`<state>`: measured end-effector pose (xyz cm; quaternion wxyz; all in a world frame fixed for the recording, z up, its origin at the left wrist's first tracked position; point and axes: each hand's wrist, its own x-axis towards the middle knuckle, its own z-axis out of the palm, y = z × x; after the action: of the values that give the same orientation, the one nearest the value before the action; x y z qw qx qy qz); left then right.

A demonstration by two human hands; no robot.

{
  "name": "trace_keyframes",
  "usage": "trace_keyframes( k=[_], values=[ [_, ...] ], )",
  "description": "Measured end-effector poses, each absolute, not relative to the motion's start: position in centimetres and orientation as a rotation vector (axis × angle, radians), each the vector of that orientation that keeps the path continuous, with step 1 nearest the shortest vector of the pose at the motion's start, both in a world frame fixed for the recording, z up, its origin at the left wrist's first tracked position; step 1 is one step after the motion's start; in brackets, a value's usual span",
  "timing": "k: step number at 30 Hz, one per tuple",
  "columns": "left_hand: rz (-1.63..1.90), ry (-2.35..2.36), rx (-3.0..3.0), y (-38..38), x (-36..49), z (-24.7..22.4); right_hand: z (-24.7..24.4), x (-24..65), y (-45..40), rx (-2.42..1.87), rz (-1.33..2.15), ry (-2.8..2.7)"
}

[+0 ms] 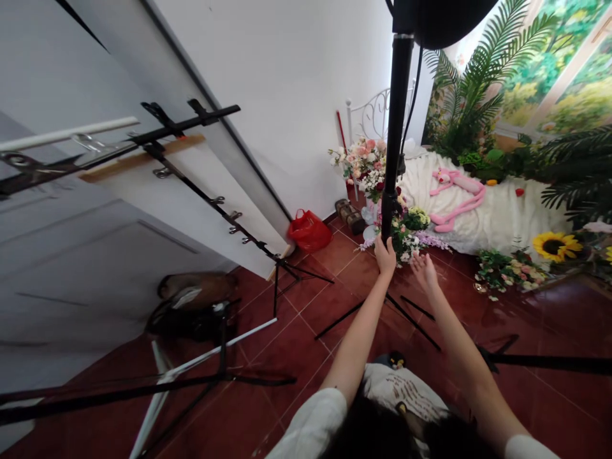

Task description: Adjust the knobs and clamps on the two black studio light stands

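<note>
The left hand [385,256] is at the lower part of a black light stand [394,140], its fingers and thumb bent about the pole; the hand's own back hides part of the contact, but it appears to grasp it. The right hand [424,271] is released, fingers loosely spread and palm partly turned up, just beside the pole and apart from it. The stand rises above the left hand to a dark lamp head [449,19] at the top edge, a cable [414,95] hanging alongside; its thin legs [415,324] spread on the red tiled floor [306,331] below both hands.

Beyond the hands are pink and white flowers [367,156]. Farther off and to the right of the hands, a pink plush toy [461,186] lies on a bed [507,217] with a white cover. A sunflower [557,246] is well to the right of the right hand. To the left of the left hand, a red plastic bag [310,231] sits on the floor near the wall, and farther left is a black frame with metal clips [217,200].

Nearer the body than the hands, the white shirt [406,386] carries brown marks like lettering, too blurred to read.
</note>
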<state>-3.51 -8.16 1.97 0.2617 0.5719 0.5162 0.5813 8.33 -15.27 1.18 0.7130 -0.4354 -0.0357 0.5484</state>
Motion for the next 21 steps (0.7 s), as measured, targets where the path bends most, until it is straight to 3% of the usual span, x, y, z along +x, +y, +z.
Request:
trace_keyframes(
  k=[5, 10, 15, 21],
  values=[
    [1.655, 1.560, 1.380, -12.8, -1.2, 0.2, -0.3, 16.7, -21.7, -1.033, 1.070, 0.062],
    [1.430, 1.492, 1.345, -17.9, 3.1, -4.0, -0.6, 24.6, -29.3, -1.086, 0.795, 0.051],
    [1.032, 1.068, 1.442, -20.9, 10.0, -5.1, 0.8, 28.9, -36.8, -1.050, 0.577, 0.172],
    [0.782, 0.434, 1.557, -26.4, 20.8, -0.9, 3.8, 30.3, -44.7, -0.816, 0.435, 0.397]
  ],
)
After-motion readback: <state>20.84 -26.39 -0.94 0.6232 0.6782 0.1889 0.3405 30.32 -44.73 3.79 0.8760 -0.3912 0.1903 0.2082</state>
